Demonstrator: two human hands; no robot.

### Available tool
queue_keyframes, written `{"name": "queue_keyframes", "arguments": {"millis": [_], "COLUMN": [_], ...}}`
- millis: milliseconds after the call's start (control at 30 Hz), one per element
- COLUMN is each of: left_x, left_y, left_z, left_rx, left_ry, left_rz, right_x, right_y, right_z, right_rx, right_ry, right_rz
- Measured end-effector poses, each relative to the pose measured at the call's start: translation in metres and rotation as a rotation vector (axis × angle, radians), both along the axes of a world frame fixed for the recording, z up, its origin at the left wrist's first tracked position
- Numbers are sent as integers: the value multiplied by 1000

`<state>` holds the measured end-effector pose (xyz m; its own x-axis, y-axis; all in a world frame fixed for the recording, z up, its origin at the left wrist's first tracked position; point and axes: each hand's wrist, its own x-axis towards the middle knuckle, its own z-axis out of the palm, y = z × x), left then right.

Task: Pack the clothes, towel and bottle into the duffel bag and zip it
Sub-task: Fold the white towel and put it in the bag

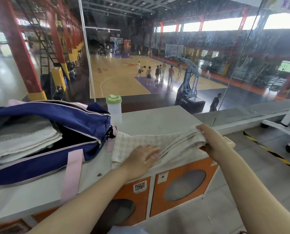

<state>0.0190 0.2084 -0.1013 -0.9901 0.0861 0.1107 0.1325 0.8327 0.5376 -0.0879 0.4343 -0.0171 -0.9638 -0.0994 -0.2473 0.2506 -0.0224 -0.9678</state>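
A navy duffel bag [83,119] with pink straps lies open on the left of the white cabinet top [157,119], with folded pale clothes [26,141] inside it. To its right lies a cream towel [140,139], partly folded. My left hand [143,157] presses flat on the towel's near part. My right hand [210,141] grips the towel's folded right end, thumb underneath. A clear bottle [114,109] with a green lid stands upright behind the bag's right end.
The cabinet has orange doors with round windows [184,184] below its front edge. A glass wall [174,65] stands right behind the cabinet, looking over a basketball court. Grey floor with a yellow-black stripe [272,152] lies to the right.
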Motion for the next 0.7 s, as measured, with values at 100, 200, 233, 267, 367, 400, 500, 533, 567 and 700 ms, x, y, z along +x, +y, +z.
{"name": "queue_keyframes", "arguments": {"millis": [100,200,233,267,367,400,500,533,567,700], "left_x": [11,20,24,25,32,32,42,46,49,52], "left_y": [-18,-41,-46,-53,-69,-75,-85,-86,-87,-91], "left_z": [15,17,18,17,22,20,22,22,21,20], "left_rx": [297,206,238,306,720,839,1134,1211,1263,1289], "left_ry": [118,252,255,247,137,112,33,14,-5,-11], "left_rz": [138,282,347,420,623,674,729,710,691,666], "right_x": [-5,0,4,9,25,32,56,63,70,89], "right_y": [-31,-70,-85,-100,-142,-156,-186,-194,-201,-225], "right_z": [39,66,71,75,72,68,56,50,43,12], "right_rx": [84,235,282,314,387,403,542,629,711,928], "right_ry": [102,220,256,283,340,375,505,533,547,358], "right_rz": [104,237,283,322,441,489,629,670,721,927]}}
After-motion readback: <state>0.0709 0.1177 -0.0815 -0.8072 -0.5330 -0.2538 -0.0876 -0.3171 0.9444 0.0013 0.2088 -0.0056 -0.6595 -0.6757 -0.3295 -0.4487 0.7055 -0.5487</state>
